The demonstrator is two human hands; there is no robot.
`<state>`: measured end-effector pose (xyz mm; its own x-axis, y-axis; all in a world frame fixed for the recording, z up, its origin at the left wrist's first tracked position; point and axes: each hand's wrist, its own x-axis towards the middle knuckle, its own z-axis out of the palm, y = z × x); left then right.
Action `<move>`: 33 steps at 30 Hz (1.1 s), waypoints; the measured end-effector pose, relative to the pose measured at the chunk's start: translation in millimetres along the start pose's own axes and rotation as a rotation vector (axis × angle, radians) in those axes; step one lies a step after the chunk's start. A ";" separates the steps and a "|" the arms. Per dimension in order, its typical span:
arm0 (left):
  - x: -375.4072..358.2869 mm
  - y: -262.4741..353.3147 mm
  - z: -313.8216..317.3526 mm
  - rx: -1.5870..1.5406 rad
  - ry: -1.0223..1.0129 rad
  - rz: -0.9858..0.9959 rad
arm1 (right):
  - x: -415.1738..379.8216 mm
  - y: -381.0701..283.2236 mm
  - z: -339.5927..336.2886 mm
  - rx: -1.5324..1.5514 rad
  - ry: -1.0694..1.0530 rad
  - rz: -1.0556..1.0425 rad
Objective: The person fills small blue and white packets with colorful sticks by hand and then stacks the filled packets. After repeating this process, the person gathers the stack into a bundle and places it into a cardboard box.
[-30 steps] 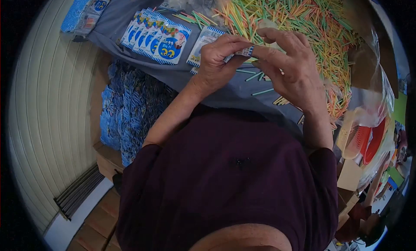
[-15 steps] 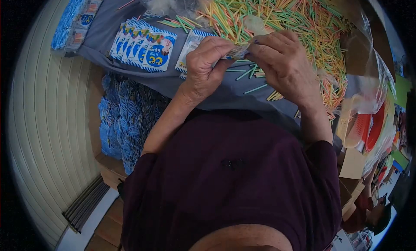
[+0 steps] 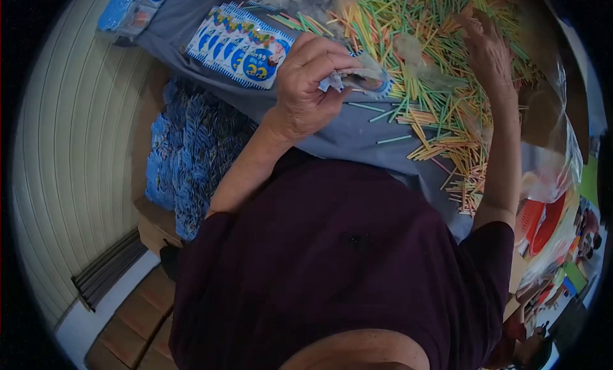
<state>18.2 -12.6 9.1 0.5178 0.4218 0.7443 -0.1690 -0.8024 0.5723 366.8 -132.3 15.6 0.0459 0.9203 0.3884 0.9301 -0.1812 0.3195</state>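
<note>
My left hand (image 3: 313, 85) pinches a small printed plastic packet (image 3: 370, 81), whose mouth gapes toward the right. A large pile of thin sticks (image 3: 418, 53) in green, yellow, orange and pink spreads over the grey cloth (image 3: 338, 137). Over the far right part of this pile is my right hand (image 3: 490, 53), its fingers stretched out and apart, with nothing visible in them. Just left of my left hand lies an overlapping row of blue-and-white packets (image 3: 239, 47).
Blue packets (image 3: 198, 153) fill a cardboard box (image 3: 156, 232) below the table's left edge. A clear-wrapped blue bundle (image 3: 137, 12) lies at the far left corner. Clear plastic (image 3: 562, 137) and a red basket (image 3: 548, 223) stand at the right. Another person (image 3: 527, 347) appears lower right.
My right hand has let go of the packet and moved right and away over the stick pile. My left hand keeps the packet, which now gapes wider. The view has shifted slightly.
</note>
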 end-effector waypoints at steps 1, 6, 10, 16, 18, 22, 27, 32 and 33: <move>0.9 1.1 -2.1 -0.027 0.005 0.044 | 2.9 0.4 5.5 0.014 0.006 -0.014; -6.8 -1.0 -2.5 -0.036 -0.012 0.069 | 20.6 2.1 17.0 -0.451 -0.243 -0.100; -6.9 1.4 -2.7 -0.066 -0.024 0.031 | 21.4 -5.4 14.9 -0.135 -0.236 -0.231; -19.6 19.4 2.0 -0.091 -0.044 -0.224 | 36.9 -9.8 29.9 0.139 -0.338 0.007; -30.7 5.6 -1.5 -0.175 -0.083 -0.294 | 26.6 -12.8 30.3 -0.180 0.010 -0.102; -42.9 -13.2 -8.9 -0.242 -0.095 -0.489 | 42.8 -6.9 70.1 -0.316 0.061 -0.098; -33.7 -12.2 -5.7 -0.276 -0.145 -0.364 | 47.4 -18.8 83.1 -0.380 0.145 -0.083; -40.8 -10.8 -3.9 -0.257 -0.155 -0.330 | 36.0 -34.4 11.5 -0.210 -0.183 0.008; -42.5 -12.1 -4.3 -0.257 -0.161 -0.325 | 43.9 -29.7 56.4 -0.220 -0.009 0.031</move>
<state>-5.4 -19.0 -27.9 0.6989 0.5474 0.4602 -0.1684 -0.4994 0.8498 361.7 -67.0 -25.6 0.0775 0.9161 0.3935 0.8266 -0.2797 0.4884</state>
